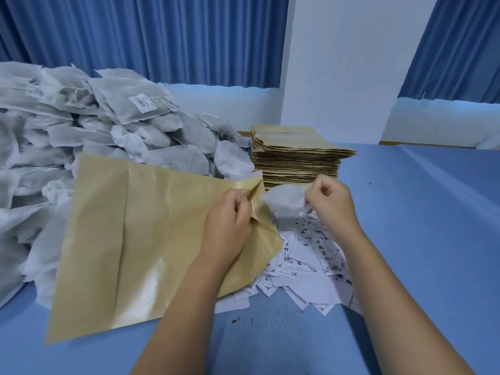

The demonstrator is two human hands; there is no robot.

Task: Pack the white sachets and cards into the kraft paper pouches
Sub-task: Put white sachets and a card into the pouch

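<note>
At centre of the frame, left hand (227, 220): fingers curled, pinches the lifted, creased upper-right corner of a large kraft pouch (140, 239).

Kraft pouch: lies mostly flat, spread toward the lower left of the frame. Shows vertical fold lines and a glossy sheen. Rests with its upper left edge against the sachet pile and its lower right edge over the cards.

Just right of centre, right hand (330, 207): fingers curled into a loose fist, grips the right end of one white sachet (284, 204).

White sachet: held above the cards, off the surface, wholly outside the pouch. Left tip points at the lifted pouch corner, just beside it; contact between the two not determinable.

At left and upper left, sachet pile (94, 136): large loose heap of white sachets, one near the top bearing a printed label.

Above centre, pouch stack (297, 155): tall, neat stack of flat kraft pouches, directly behind both hands, close against the right edge of the heap.

Below the hands, cards (305, 255): scattered white cards with black print, overlapping one another on the blue surface (419, 239).

Across the top, blue curtains (135, 36) on either side of a white wall section (346, 63).
</note>
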